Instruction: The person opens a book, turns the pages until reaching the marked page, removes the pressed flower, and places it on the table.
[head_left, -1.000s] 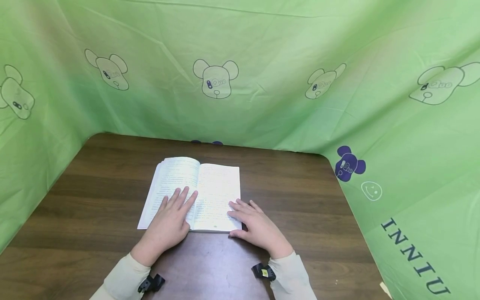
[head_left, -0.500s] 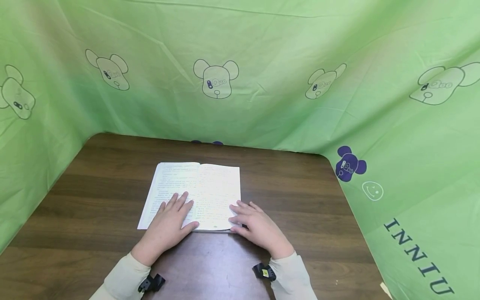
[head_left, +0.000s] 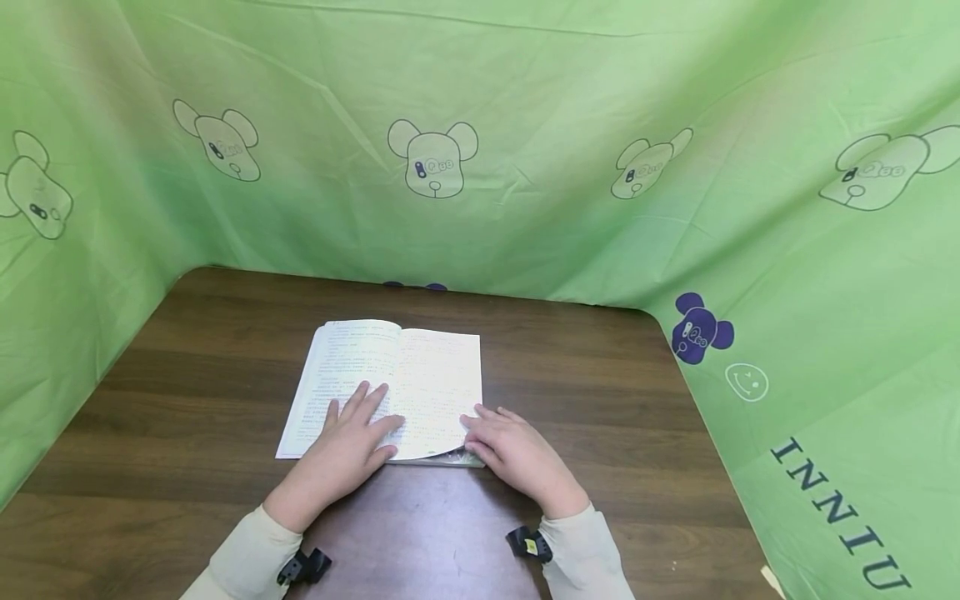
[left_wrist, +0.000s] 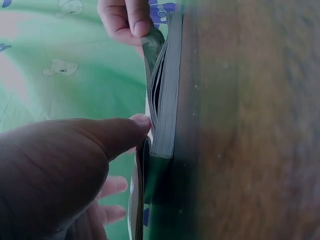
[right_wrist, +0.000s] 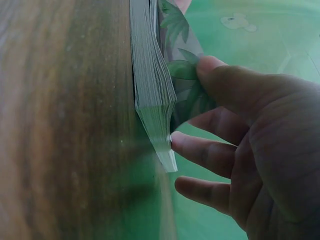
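Note:
An open book (head_left: 431, 375) with printed pages lies on the wooden table. My left hand (head_left: 337, 454) rests with spread fingers across the left page and the spine; its thumb touches the near edge. At the lower right corner, my right hand (head_left: 521, 458) pinches a page between thumb and index finger. In the right wrist view this raised page (right_wrist: 181, 30) shows a green leaf print on its underside, and the other fingers hang beside the page block (right_wrist: 155, 75). The left wrist view shows gaps between the bowed sheets (left_wrist: 162, 95) near my left thumb.
A dark wooden table (head_left: 600, 400) carries the book. Green cloth (head_left: 525, 233) printed with bear heads hangs round its back and both sides. Each wrist wears a small black camera mount, such as the right one (head_left: 528, 543).
My right hand has bent up the right page's lower corner, uncovering a leaf-patterned page beneath. My left hand has slid slightly toward me and right, its index finger now past the spine.

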